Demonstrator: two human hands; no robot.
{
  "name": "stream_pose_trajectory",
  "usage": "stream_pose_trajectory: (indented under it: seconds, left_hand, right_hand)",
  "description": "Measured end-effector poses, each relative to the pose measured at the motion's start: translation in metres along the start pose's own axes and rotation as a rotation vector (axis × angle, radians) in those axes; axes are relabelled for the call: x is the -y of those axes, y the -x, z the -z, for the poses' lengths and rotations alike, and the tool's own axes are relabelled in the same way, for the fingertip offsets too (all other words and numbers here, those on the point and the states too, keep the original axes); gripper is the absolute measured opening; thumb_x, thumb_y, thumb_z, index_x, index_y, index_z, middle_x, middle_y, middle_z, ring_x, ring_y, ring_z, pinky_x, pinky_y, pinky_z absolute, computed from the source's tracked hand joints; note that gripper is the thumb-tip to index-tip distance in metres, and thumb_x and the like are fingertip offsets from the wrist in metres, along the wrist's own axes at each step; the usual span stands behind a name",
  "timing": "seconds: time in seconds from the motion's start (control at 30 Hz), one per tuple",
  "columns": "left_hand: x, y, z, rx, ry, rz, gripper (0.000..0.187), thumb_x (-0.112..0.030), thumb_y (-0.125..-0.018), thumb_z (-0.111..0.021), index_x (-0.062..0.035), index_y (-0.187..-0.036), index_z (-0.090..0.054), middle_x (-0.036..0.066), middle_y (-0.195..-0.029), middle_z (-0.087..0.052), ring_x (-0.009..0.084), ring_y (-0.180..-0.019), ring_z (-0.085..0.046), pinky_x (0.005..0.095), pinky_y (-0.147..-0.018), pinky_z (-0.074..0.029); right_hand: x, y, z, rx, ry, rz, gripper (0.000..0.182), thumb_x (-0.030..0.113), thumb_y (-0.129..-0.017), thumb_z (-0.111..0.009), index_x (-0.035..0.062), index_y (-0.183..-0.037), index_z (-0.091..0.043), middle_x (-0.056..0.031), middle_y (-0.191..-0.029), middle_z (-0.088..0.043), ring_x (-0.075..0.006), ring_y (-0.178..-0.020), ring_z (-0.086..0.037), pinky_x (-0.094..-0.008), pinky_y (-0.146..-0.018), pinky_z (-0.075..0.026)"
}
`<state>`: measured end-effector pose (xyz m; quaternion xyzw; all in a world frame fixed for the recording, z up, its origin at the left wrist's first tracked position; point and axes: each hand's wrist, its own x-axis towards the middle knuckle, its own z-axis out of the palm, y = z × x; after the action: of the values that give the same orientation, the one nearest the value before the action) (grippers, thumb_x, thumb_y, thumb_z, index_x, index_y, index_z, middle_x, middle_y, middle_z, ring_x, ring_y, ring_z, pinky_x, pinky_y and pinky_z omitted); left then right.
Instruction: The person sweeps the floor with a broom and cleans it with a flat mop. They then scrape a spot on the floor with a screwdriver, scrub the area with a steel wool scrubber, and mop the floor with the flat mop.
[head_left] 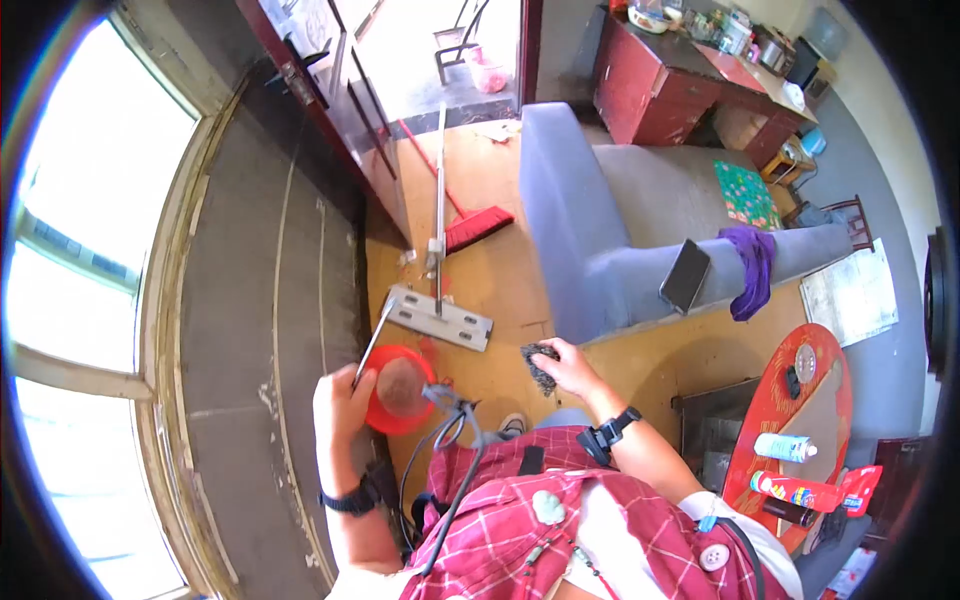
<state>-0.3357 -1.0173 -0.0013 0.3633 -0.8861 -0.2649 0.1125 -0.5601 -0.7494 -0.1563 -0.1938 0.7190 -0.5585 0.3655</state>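
My left hand [343, 402] is closed around a thin grey metal rod-like tool [376, 335] that slants up toward the flat mop head. Beside that hand stands a red bucket [424, 372] with murky, brownish content. My right hand [572, 368] grips a dark grey, frizzy clump that looks like a steel wool scourer [540, 372], held above the floor. Ahead of both hands lies a flat mop [455, 325] with a grey plate and a long pole. A red broom [480, 230] rests on the floor just beyond it.
A grey sofa [575, 230] stands to the right with a dark tablet-like object [686, 276] and purple cloth [752, 270]. At lower right, a red table [745, 450] holds a spray can [785, 448]. An open door [345, 120] and windowed wall flank the left.
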Motion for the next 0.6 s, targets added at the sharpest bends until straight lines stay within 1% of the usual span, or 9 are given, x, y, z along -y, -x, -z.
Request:
stream_pose_trajectory:
  seconds: [0.07, 0.17, 0.2, 0.23, 0.27, 0.4, 0.5, 0.53, 0.6]
  left_hand:
    - [0.02, 0.01, 0.002, 0.001, 0.006, 0.07, 0.035, -0.026, -0.079, -0.061, 0.0022, -0.061, -0.05, 0.02, -0.053, -0.043, 0.032, -0.045, -0.043, 0.0396, -0.047, -0.036]
    - [0.047, 0.017, 0.001, -0.032, 0.011, 0.106, 0.033, -0.023, -0.077, -0.063, 0.0035, -0.062, -0.052, 0.02, -0.052, -0.042, 0.0286, -0.043, -0.041, 0.0383, -0.046, -0.036]
    - [0.039, 0.016, 0.005, -0.067, 0.092, 0.153, 0.033, -0.02, -0.077, -0.062, 0.0052, -0.06, -0.048, 0.013, -0.048, -0.032, 0.0092, -0.048, -0.033, 0.0335, -0.043, -0.03]
    - [0.046, 0.012, 0.005, -0.074, 0.119, 0.21, 0.03, -0.019, -0.077, -0.061, 0.0061, -0.062, -0.051, 0.011, -0.047, -0.033, 0.0074, -0.049, -0.036, 0.0321, -0.043, -0.031]
    - [0.065, 0.006, -0.003, -0.092, 0.121, 0.245, 0.027, -0.018, -0.077, -0.06, 0.0061, -0.065, -0.056, 0.008, -0.046, -0.037, 0.007, -0.049, -0.038, 0.0308, -0.044, -0.032]
    - [0.038, -0.054, -0.008, -0.224, 0.18, 0.249, 0.02, -0.012, -0.075, -0.064, 0.0055, -0.066, -0.059, 0.008, -0.046, -0.042, 0.0096, -0.046, -0.039, 0.0322, -0.044, -0.032]
    - [0.035, -0.12, -0.025, -0.149, 0.146, 0.175, 0.022, -0.014, -0.076, -0.061, 0.0055, -0.067, -0.06, 0.004, -0.046, -0.045, 0.0076, -0.046, -0.043, 0.0295, -0.043, -0.034]
    - [0.024, -0.153, -0.029, -0.1, 0.143, 0.129, 0.021, -0.014, -0.077, -0.061, 0.0049, -0.068, -0.061, 0.003, -0.046, -0.046, 0.0076, -0.045, -0.044, 0.0281, -0.042, -0.034]
    - [-0.072, -0.209, -0.017, -0.029, 0.301, 0.215, 0.031, -0.029, -0.084, -0.064, -0.0017, -0.071, -0.059, 0.005, -0.051, -0.049, 0.0144, -0.043, -0.046, 0.0266, -0.039, -0.038]
  right_hand:
    - [-0.002, -0.029, -0.003, -0.036, 0.016, -0.008, 0.037, 0.028, -0.083, -0.066, 0.0008, -0.107, -0.057, -0.0053, -0.085, -0.063, -0.012, -0.072, -0.06, -0.028, -0.061, -0.051]
    - [0.011, -0.064, 0.003, -0.127, -0.213, -0.118, 0.035, 0.029, -0.083, -0.065, 0.0042, -0.107, -0.056, -0.0035, -0.08, -0.061, -0.0098, -0.063, -0.057, -0.0247, -0.047, -0.046]
    - [0.026, -0.073, 0.011, -0.105, -0.277, -0.173, 0.035, 0.031, -0.084, -0.063, 0.0056, -0.107, -0.055, -0.0023, -0.079, -0.061, -0.0093, -0.061, -0.057, -0.0242, -0.046, -0.046]
    - [0.044, -0.083, 0.019, -0.122, -0.329, -0.224, 0.035, 0.032, -0.085, -0.063, 0.0061, -0.107, -0.055, -0.0022, -0.079, -0.061, -0.0097, -0.061, -0.057, -0.0242, -0.046, -0.047]
    - [0.058, -0.098, 0.027, -0.132, -0.383, -0.274, 0.035, 0.033, -0.085, -0.062, 0.0067, -0.106, -0.054, -0.0021, -0.079, -0.061, -0.01, -0.061, -0.058, -0.0241, -0.046, -0.047]
    - [0.081, -0.185, 0.078, -0.138, -0.565, -0.181, 0.033, 0.035, -0.086, -0.06, 0.0077, -0.104, -0.055, -0.0022, -0.079, -0.061, -0.0118, -0.061, -0.059, -0.0248, -0.047, -0.048]
    - [0.098, -0.25, 0.114, -0.104, -0.736, -0.017, 0.031, 0.034, -0.091, -0.052, 0.0095, -0.108, -0.055, -0.0045, -0.084, -0.063, -0.0144, -0.067, -0.061, -0.0269, -0.052, -0.05]
    - [0.107, -0.272, 0.126, -0.122, -0.767, 0.016, 0.031, 0.034, -0.091, -0.052, 0.0095, -0.108, -0.055, -0.0045, -0.084, -0.063, -0.0144, -0.067, -0.061, -0.0269, -0.052, -0.05]
    - [0.12, -0.307, 0.144, -0.265, -0.791, -0.033, 0.029, 0.034, -0.091, -0.05, 0.0098, -0.107, -0.055, -0.0045, -0.086, -0.063, -0.0139, -0.067, -0.061, -0.0269, -0.055, -0.049]
